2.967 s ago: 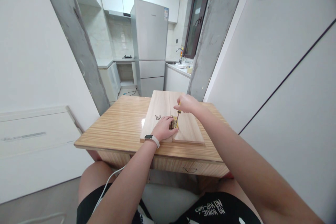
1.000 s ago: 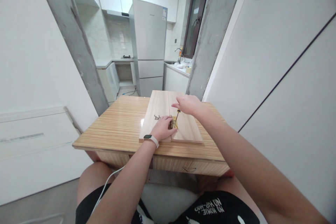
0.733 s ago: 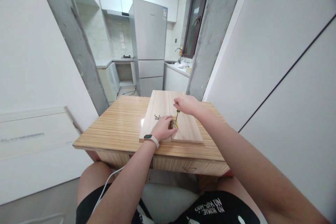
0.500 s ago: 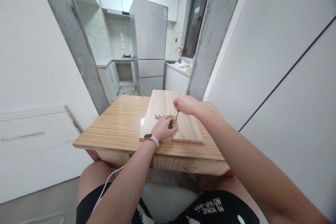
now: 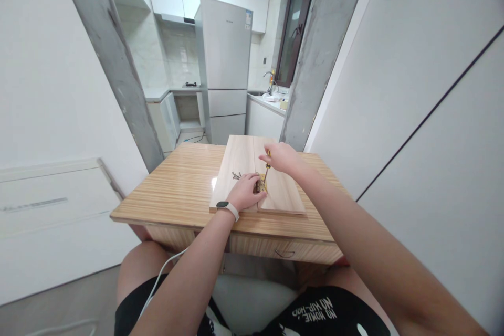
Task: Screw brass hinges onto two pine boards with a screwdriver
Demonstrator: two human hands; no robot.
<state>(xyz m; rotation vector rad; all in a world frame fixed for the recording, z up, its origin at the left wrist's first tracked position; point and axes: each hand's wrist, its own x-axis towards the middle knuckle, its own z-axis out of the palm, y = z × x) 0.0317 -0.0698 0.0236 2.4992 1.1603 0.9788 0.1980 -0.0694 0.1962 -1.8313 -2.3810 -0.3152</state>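
Note:
Two pale wooden boards, a left board (image 5: 239, 155) and a right board (image 5: 282, 191), lie edge to edge. A brass-coloured hinge (image 5: 262, 184) spans the seam between them. My left hand (image 5: 246, 192), with a watch at the wrist, rests on the boards, thumb and fingers gripping around the hinge and partly covering it. Above it, my right hand (image 5: 281, 157) is closed on the yellow and black handle of a screwdriver (image 5: 268, 166). The screwdriver's shaft points down at the hinge, its tip too small to make out. Several small screws (image 5: 236, 175) lie on the left board.
The boards lie on a wood-grain table (image 5: 177, 184) with a front drawer (image 5: 283, 248). My legs are beneath its near edge. Behind stand a fridge (image 5: 226, 47) and a sink counter (image 5: 268, 110). A white cable (image 5: 161, 273) runs by my left arm.
My right hand has shifted slightly and its fingers have turned on the screwdriver's handle, so more of the handle shows. My left hand stays at the hinge.

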